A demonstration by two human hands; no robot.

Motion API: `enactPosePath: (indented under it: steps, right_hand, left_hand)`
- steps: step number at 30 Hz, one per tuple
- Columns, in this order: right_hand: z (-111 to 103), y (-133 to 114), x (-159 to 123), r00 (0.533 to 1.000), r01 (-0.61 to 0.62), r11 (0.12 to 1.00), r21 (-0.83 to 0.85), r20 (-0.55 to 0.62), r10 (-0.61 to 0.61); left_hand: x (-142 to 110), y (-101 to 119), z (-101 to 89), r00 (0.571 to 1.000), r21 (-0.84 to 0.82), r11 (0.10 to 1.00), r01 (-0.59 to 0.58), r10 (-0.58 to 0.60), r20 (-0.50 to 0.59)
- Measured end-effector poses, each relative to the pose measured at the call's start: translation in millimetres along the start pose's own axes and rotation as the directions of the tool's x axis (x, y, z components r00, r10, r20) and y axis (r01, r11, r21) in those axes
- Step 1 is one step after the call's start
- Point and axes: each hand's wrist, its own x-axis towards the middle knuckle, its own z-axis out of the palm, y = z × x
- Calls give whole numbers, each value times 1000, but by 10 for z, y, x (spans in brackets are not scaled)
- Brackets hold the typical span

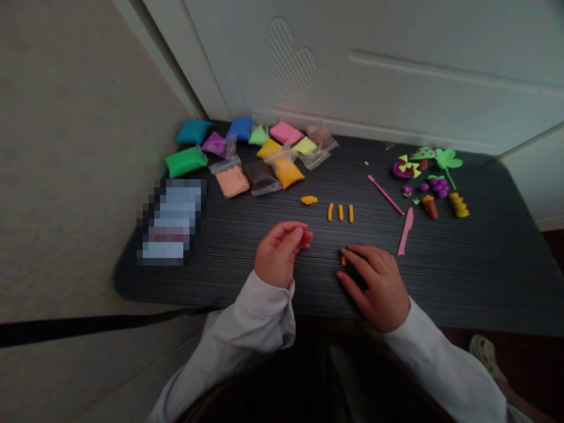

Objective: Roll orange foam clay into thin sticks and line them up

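Note:
My right hand lies palm down on the dark table, its fingers resting on a small orange clay piece that shows at the fingertips. My left hand hovers just left of it, fingers loosely curled, nothing visible in them. Beyond the hands lie three short orange clay sticks in a row and an orange clay lump.
Several bags of coloured clay sit at the back left. A pink clay knife and a thin pink tool lie to the right. Finished clay figures stand at the back right. A blurred-out object lies at the left.

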Motion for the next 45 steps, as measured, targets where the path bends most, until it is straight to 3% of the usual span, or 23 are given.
enactPosePath:
  steps: [5,13,24,28,31,34,38,43,45]
  right_hand:
    - [-12,0,-78,989,-131,991,-24,-70,129]
    - [42,-139,142,978,-208,977,-32,-1,209]
    - [-15,-5,64,991,-111,994,3,79,110]
    - [-71,-31,-33,995,-41,993,-109,82,50]
    - [-90,-81,-71,987,29,984,-175,162,-1]
    - [-89,-102,-76,979,14,980,-197,203,27]
    - [-87,-95,-85,983,-81,968,-239,144,118]
    - [-93,-110,-105,978,47,985,-169,206,-12]
    - [-96,-94,-100,985,22,983,-181,174,10]
  left_hand:
    - [-6,-6,5,1000,-8,1000,15,-15,15]
    - [5,6,11,1000,-6,1000,22,-22,4]
    - [21,13,12,999,-16,999,48,-48,16]
    - [12,25,15,999,-13,999,50,-50,16]
    - [9,24,19,998,-10,999,50,-50,23]
    - [13,14,19,999,-6,999,48,-47,18]
    - [15,7,19,999,-2,999,49,-49,15]
    - [12,21,30,998,20,999,51,-51,21]
    - [13,25,32,999,18,998,53,-53,13]
